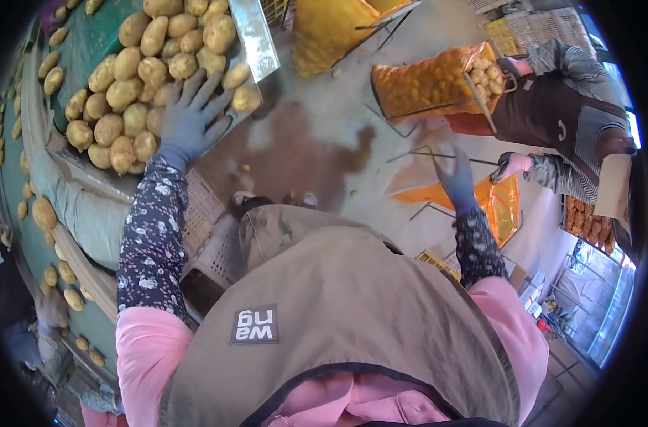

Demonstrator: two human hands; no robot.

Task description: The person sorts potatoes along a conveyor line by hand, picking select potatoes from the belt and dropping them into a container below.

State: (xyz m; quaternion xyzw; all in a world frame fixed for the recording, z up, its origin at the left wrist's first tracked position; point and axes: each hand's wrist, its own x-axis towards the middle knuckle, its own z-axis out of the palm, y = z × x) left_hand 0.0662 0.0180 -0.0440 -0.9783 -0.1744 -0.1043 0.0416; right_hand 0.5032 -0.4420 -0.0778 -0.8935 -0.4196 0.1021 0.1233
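My left hand (189, 120), in a grey-blue glove, rests with spread fingers on the right edge of a heap of potatoes (123, 93). The heap lies on a green surface beside a metal side plate (255, 40). My right hand (455, 173), gloved alike and blurred, is raised over the floor near an orange mesh sack (497, 205) on a wire stand; nothing shows in it, though its fingers are partly blurred. Beyond it a co-worker (564, 107) has one hand at the rim of a filled orange sack (425, 82) and the other by the nearer sack.
A conveyor belt (14, 176) with scattered potatoes runs along the left, where another person (19, 299) stands. Plastic crates (212, 256) sit beside my legs. Another filled yellow sack (324, 37) stands at the top. Thin metal legs of the sack stands reach across the floor.
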